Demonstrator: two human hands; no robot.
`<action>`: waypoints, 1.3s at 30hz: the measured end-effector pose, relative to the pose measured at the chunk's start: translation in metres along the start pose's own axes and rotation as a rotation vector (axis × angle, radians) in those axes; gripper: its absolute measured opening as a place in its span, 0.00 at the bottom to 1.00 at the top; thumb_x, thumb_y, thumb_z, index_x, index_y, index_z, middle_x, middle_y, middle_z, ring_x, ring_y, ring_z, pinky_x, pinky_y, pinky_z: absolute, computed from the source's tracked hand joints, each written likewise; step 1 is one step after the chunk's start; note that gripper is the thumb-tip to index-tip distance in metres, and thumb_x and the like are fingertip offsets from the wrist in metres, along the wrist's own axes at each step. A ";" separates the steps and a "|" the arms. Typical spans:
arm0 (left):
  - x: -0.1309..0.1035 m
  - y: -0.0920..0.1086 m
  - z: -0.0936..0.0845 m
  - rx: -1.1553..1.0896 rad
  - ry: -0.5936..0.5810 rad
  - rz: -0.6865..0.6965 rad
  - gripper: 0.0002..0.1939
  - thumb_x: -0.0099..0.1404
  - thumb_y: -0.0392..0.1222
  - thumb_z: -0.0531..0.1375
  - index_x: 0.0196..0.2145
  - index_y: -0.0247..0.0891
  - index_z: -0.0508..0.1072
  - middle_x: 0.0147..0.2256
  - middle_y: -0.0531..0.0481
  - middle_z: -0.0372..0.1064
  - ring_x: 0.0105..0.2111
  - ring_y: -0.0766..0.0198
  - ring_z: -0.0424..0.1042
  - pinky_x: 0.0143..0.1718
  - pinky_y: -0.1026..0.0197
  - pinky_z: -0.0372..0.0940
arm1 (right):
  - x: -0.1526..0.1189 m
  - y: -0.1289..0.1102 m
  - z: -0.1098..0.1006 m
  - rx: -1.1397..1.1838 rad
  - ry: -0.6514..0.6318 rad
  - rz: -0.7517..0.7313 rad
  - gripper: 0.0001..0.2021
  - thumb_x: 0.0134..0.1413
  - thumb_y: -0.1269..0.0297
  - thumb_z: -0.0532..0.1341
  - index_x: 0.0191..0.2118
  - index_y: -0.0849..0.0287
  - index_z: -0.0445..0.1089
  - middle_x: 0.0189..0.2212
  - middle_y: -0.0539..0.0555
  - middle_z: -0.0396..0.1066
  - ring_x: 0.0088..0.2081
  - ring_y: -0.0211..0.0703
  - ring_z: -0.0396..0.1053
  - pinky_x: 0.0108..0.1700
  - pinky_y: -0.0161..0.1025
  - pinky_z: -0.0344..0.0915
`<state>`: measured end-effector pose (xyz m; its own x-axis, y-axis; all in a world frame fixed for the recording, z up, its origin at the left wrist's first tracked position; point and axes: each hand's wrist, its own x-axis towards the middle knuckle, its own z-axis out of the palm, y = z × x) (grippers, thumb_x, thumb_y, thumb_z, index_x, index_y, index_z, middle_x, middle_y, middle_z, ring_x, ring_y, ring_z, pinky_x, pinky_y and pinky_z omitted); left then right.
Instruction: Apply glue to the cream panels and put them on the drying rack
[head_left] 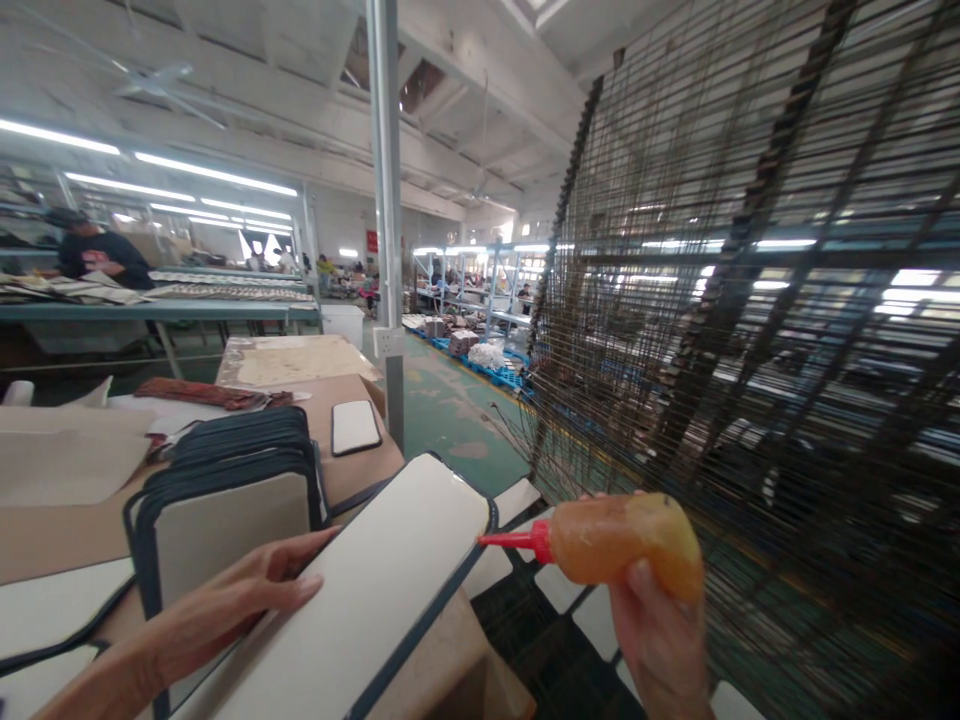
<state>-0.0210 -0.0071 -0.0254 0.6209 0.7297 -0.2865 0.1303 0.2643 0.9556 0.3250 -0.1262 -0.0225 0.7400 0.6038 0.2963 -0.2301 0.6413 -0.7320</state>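
Note:
A white panel with dark blue edging (pixel 397 540) is tilted up in front of me, gripped along its left side by my left hand (pixel 251 590), thumb on the white face. My right hand (pixel 652 620) is wrapped round a squeeze bottle (pixel 622 540) of amber liquid, probably glue. Its red nozzle (pixel 517 540) points left, the tip at the panel's right edge near the upper corner. Left of the panel stands a stack of similar dark-edged panels (pixel 232 510). A smaller white piece with dark edging (pixel 355 427) lies flat behind it.
A tall wire-mesh rack (pixel 735 260) rises close on the right, with more white pieces lying low beside it. A metal post (pixel 386 220) stands beyond the table (pixel 360 475). At far left a person (pixel 101 250) works at another table.

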 end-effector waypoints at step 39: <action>0.013 0.000 0.009 -0.238 -0.136 0.120 0.30 0.61 0.38 0.62 0.60 0.41 0.63 0.49 0.43 0.74 0.43 0.54 0.75 0.41 0.60 0.70 | -0.021 0.017 0.019 -0.027 -0.051 0.081 0.29 0.30 0.60 0.74 0.45 0.53 0.71 0.41 0.55 0.74 0.42 0.54 0.71 0.45 0.51 0.69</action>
<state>-0.0060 -0.0028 -0.0290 0.7207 0.6779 -0.1454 -0.1253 0.3337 0.9343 0.2933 -0.1190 -0.0290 0.6866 0.6766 0.2660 -0.2701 0.5770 -0.7708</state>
